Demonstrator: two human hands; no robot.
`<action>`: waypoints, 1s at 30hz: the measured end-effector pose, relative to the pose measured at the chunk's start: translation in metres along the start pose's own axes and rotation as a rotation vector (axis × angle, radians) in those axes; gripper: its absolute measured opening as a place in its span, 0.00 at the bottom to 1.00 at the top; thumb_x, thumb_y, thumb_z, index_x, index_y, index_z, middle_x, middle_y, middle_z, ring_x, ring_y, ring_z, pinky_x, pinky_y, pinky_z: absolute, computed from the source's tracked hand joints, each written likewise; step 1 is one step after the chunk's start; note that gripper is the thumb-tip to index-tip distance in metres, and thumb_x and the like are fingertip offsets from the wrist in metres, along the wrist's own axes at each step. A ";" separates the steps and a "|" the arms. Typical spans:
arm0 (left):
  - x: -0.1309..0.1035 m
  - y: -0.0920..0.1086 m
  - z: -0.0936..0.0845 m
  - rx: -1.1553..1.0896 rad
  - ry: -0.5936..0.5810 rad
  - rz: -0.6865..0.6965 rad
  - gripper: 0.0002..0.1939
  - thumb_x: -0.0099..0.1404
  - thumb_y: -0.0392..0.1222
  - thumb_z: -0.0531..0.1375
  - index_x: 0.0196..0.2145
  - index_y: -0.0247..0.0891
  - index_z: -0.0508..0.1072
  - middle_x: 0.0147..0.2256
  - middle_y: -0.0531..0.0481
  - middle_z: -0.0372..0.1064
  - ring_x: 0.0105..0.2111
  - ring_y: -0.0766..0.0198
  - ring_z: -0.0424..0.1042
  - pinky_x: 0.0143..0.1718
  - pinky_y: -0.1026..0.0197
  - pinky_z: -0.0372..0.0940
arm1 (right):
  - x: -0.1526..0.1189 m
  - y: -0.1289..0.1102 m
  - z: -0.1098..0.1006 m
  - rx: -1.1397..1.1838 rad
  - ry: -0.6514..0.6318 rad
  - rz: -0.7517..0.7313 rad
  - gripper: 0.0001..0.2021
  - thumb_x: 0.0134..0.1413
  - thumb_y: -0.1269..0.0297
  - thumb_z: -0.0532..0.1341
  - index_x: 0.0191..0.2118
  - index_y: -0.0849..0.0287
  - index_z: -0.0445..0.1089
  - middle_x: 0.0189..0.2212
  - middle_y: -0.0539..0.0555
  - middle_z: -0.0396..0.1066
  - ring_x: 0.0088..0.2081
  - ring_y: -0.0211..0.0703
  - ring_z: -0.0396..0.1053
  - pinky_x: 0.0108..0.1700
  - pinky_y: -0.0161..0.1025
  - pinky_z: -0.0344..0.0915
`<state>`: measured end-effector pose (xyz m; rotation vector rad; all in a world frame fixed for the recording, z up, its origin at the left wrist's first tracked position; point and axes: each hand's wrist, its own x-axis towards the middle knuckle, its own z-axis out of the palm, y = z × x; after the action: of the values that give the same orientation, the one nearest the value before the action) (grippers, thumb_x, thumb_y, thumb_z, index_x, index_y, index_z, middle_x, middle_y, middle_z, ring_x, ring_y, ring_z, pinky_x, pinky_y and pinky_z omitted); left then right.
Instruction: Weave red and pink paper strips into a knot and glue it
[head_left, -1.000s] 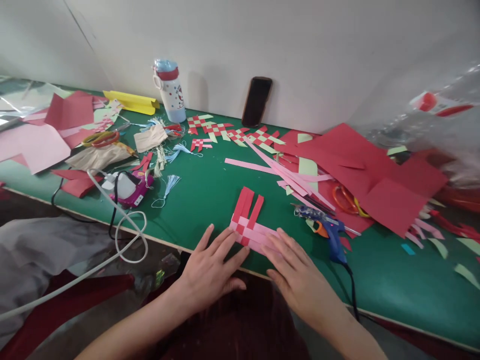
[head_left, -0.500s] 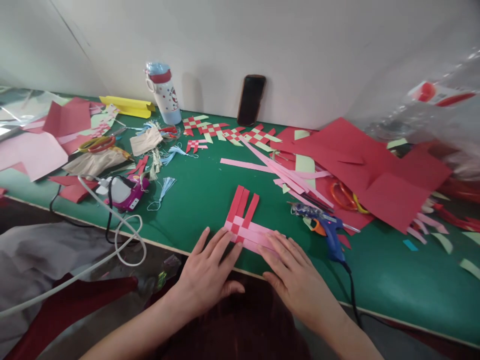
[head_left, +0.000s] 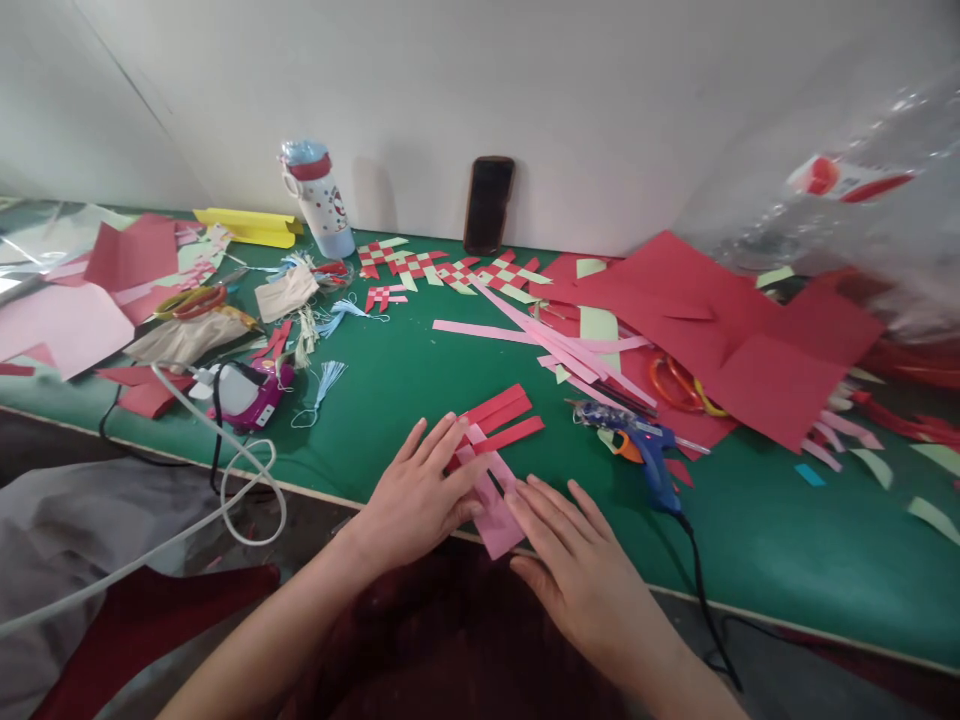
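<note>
A woven piece of red and pink paper strips [head_left: 493,505] lies near the table's front edge, tilted. Its red ends [head_left: 499,408] point to the upper right, and its pink ends reach down toward the edge. My left hand [head_left: 420,490] holds the woven part from the left, index finger across it and thumb at its side, hiding most of the crossings. From the right, my right hand [head_left: 574,545] touches the pink strips with outstretched fingertips, its thumb apart. A blue hot glue gun [head_left: 649,450] lies just beyond the right hand.
Loose pink strips [head_left: 540,335] and red sheets [head_left: 720,330] lie right, with scissors [head_left: 679,385] among them. Finished woven pieces [head_left: 457,272], a bottle [head_left: 322,205] and a phone [head_left: 489,205] stand or lie at the back. Tassels [head_left: 328,385] and a white cable [head_left: 244,450] are left.
The woven paper has turned, its red ends swinging right and its pink ends swinging down toward the front edge. My left hand has closed in over the crossings; the right fingers remain at the pink strips.
</note>
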<state>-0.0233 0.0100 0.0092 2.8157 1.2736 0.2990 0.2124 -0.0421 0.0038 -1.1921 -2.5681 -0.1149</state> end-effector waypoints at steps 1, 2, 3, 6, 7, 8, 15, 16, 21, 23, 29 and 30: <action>0.002 -0.001 0.002 0.004 -0.017 -0.002 0.29 0.71 0.58 0.49 0.65 0.44 0.58 0.67 0.39 0.48 0.68 0.49 0.46 0.66 0.43 0.46 | -0.001 -0.002 0.001 -0.001 0.000 -0.004 0.21 0.65 0.62 0.55 0.61 0.64 0.63 0.58 0.62 0.68 0.61 0.52 0.62 0.63 0.55 0.51; 0.004 -0.002 0.004 0.011 -0.032 -0.009 0.31 0.71 0.59 0.48 0.66 0.41 0.56 0.67 0.38 0.48 0.68 0.50 0.46 0.66 0.44 0.46 | -0.002 -0.004 0.001 0.000 0.002 -0.007 0.21 0.65 0.62 0.55 0.60 0.64 0.64 0.58 0.62 0.69 0.61 0.52 0.62 0.63 0.55 0.52; 0.005 -0.003 0.006 0.022 -0.046 -0.018 0.34 0.71 0.59 0.47 0.67 0.37 0.53 0.67 0.37 0.49 0.68 0.50 0.46 0.66 0.45 0.46 | -0.003 -0.007 0.000 0.003 0.009 -0.012 0.21 0.64 0.63 0.55 0.60 0.63 0.64 0.57 0.62 0.69 0.61 0.52 0.62 0.63 0.55 0.52; 0.006 -0.002 0.008 0.056 -0.076 -0.039 0.36 0.72 0.59 0.46 0.67 0.30 0.50 0.67 0.36 0.48 0.68 0.50 0.47 0.66 0.46 0.45 | -0.006 -0.015 -0.001 0.014 0.022 -0.023 0.21 0.63 0.63 0.57 0.59 0.64 0.66 0.57 0.63 0.69 0.61 0.53 0.62 0.64 0.55 0.51; 0.006 -0.002 0.008 0.064 -0.083 -0.042 0.36 0.72 0.59 0.45 0.67 0.30 0.51 0.67 0.36 0.48 0.68 0.50 0.47 0.66 0.46 0.45 | -0.007 -0.016 -0.001 0.016 0.023 -0.029 0.20 0.63 0.63 0.57 0.58 0.64 0.67 0.56 0.63 0.70 0.60 0.53 0.63 0.64 0.55 0.51; 0.006 -0.001 0.008 0.067 -0.090 -0.044 0.36 0.72 0.59 0.45 0.67 0.30 0.51 0.67 0.36 0.48 0.68 0.50 0.47 0.66 0.47 0.45 | -0.008 -0.018 -0.001 0.016 0.022 -0.034 0.20 0.63 0.63 0.57 0.57 0.64 0.67 0.56 0.62 0.70 0.60 0.53 0.63 0.64 0.56 0.50; 0.006 -0.004 0.003 0.044 -0.096 -0.030 0.37 0.71 0.62 0.43 0.67 0.32 0.52 0.67 0.37 0.49 0.67 0.52 0.47 0.66 0.47 0.46 | -0.011 -0.019 -0.005 0.037 0.023 -0.044 0.18 0.63 0.62 0.57 0.56 0.61 0.69 0.55 0.59 0.72 0.58 0.50 0.65 0.64 0.54 0.51; 0.006 -0.004 0.002 0.039 -0.101 -0.025 0.37 0.71 0.62 0.43 0.67 0.32 0.52 0.67 0.37 0.49 0.67 0.52 0.48 0.66 0.47 0.46 | -0.011 -0.019 -0.007 0.039 0.018 -0.049 0.18 0.63 0.62 0.57 0.56 0.61 0.69 0.54 0.58 0.72 0.58 0.50 0.66 0.64 0.54 0.51; 0.001 -0.005 -0.004 0.024 -0.072 0.047 0.37 0.70 0.63 0.45 0.67 0.35 0.53 0.67 0.38 0.48 0.68 0.49 0.44 0.66 0.43 0.44 | -0.012 -0.018 -0.009 0.054 0.005 -0.066 0.19 0.63 0.63 0.57 0.57 0.63 0.67 0.54 0.59 0.73 0.57 0.51 0.67 0.62 0.55 0.55; -0.001 -0.004 -0.004 0.024 -0.063 0.103 0.37 0.68 0.65 0.46 0.66 0.41 0.54 0.68 0.41 0.47 0.69 0.49 0.42 0.67 0.41 0.40 | -0.013 -0.019 -0.008 0.059 0.012 -0.064 0.19 0.62 0.63 0.58 0.56 0.63 0.68 0.53 0.59 0.73 0.56 0.51 0.68 0.62 0.55 0.56; -0.004 -0.004 0.005 0.012 -0.098 0.139 0.42 0.65 0.71 0.43 0.67 0.43 0.52 0.68 0.41 0.45 0.68 0.52 0.45 0.67 0.44 0.36 | -0.011 -0.006 -0.013 0.193 0.059 0.004 0.18 0.63 0.64 0.57 0.56 0.60 0.67 0.51 0.58 0.74 0.55 0.48 0.69 0.58 0.51 0.62; -0.004 -0.004 0.006 0.008 -0.096 0.136 0.43 0.65 0.71 0.43 0.67 0.42 0.52 0.68 0.41 0.46 0.68 0.52 0.45 0.67 0.44 0.35 | -0.006 0.000 -0.013 0.228 0.097 0.054 0.18 0.64 0.65 0.56 0.57 0.59 0.66 0.51 0.58 0.74 0.54 0.47 0.69 0.57 0.49 0.65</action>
<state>-0.0272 0.0098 0.0028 2.8904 1.0698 0.1605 0.2192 -0.0495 0.0145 -1.1392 -2.3880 0.1254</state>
